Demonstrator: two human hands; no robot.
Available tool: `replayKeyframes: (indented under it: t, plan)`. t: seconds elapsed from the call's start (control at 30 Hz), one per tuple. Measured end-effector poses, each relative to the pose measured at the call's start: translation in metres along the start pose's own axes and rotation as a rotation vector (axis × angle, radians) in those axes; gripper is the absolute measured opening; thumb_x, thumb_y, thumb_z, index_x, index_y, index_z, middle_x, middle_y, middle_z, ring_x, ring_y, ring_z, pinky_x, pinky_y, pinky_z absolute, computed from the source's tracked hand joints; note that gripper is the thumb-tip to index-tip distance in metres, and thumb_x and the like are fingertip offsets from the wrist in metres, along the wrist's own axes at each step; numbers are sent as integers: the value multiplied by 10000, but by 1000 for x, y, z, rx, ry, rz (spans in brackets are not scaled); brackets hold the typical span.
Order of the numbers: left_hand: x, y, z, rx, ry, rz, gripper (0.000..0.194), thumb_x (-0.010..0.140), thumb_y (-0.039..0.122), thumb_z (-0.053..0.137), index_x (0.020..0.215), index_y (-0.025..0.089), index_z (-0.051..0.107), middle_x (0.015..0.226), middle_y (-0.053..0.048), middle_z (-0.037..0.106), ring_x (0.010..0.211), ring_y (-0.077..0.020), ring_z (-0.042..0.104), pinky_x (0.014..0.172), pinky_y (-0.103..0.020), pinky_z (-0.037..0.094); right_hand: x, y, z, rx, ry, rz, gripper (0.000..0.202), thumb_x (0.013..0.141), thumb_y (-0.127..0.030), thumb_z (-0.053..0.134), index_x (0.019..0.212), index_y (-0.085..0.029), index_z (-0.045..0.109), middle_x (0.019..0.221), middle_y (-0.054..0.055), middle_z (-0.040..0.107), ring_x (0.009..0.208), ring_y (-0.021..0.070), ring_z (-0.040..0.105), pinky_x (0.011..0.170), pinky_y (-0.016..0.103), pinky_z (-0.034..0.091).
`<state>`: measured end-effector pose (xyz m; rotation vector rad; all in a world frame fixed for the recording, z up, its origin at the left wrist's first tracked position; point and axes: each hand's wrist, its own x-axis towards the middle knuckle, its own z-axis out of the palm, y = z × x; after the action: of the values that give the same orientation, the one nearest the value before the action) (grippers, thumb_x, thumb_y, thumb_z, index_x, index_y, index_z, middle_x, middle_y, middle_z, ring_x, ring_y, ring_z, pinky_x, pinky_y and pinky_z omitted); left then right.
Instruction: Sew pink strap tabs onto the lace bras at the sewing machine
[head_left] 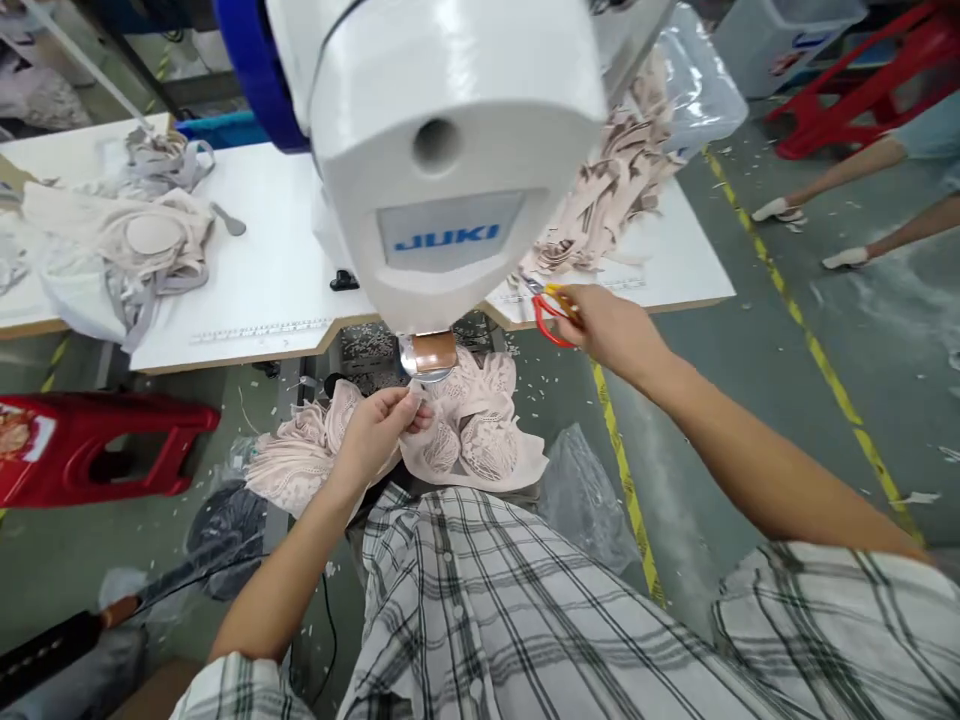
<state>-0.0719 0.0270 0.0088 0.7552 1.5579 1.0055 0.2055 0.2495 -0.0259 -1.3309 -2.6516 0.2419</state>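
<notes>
In the head view, the left hand [379, 430] is pinching an edge of the pale lace bra [491, 445], which is spreading to its right. The right hand [616, 332] is curling round the scissors [553, 290], blades pointing forward. A careless forward swing could be snagging the fabric strips [604, 210] beyond that hand. The sewing machine [450, 150] is crowding the left hand from ahead; the table [686, 260] edge is running near the scissors, open floor [705, 400] lying rightward
</notes>
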Motion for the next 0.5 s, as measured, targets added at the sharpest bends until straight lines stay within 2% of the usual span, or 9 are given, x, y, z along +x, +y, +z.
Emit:
replayKeyframes:
  t: [0.1,0.13,0.17,0.23,0.37,0.5]
  plan:
    - [0,-4,-5,-155,-35,-32,354,839,491,673,887,142,707,894,-84,726,758,-154,642,741,-290,542,-57,-26,-14,276,11,74,432,857,-349,577,1259,-192,573,896,82,683,653,209,620,575,326,487]
    - [1,-5,-5,-201,-48,-42,350,832,487,684,887,141,705,901,-83,723,762,-149,638,742,-283,539,-75,-39,-16,343,-29,34,432,829,-348,611,1238,-213,584,926,77,685,652,201,623,564,323,500]
    - [1,-6,-6,-240,-57,-51,348,829,480,691,898,140,703,910,-83,720,767,-145,635,742,-277,535,-90,-53,-17,388,-95,-33,431,804,-343,647,1216,-228,595,1003,84,687,704,205,643,594,330,527]
    - [1,-6,-5,-284,-72,-60,340,833,467,691,911,136,700,914,-79,716,772,-137,631,747,-269,531,-111,-83,-12,419,-150,-147,390,808,-339,663,1179,-234,611,1101,93,683,825,225,673,683,354,564]
    - [-3,-1,-2,-191,-75,-27,307,871,446,647,914,147,701,892,-68,716,780,-140,635,778,-276,531,-114,-124,7,431,-74,-230,349,886,-349,613,1205,-210,596,1156,113,680,1037,252,667,835,386,572]
    - [-8,5,1,-9,-70,-11,273,901,402,565,927,162,690,899,-76,721,799,-172,647,756,-292,533,-96,-135,19,456,-79,-268,387,900,-352,606,1259,-213,565,1235,117,659,1109,260,646,859,406,570]
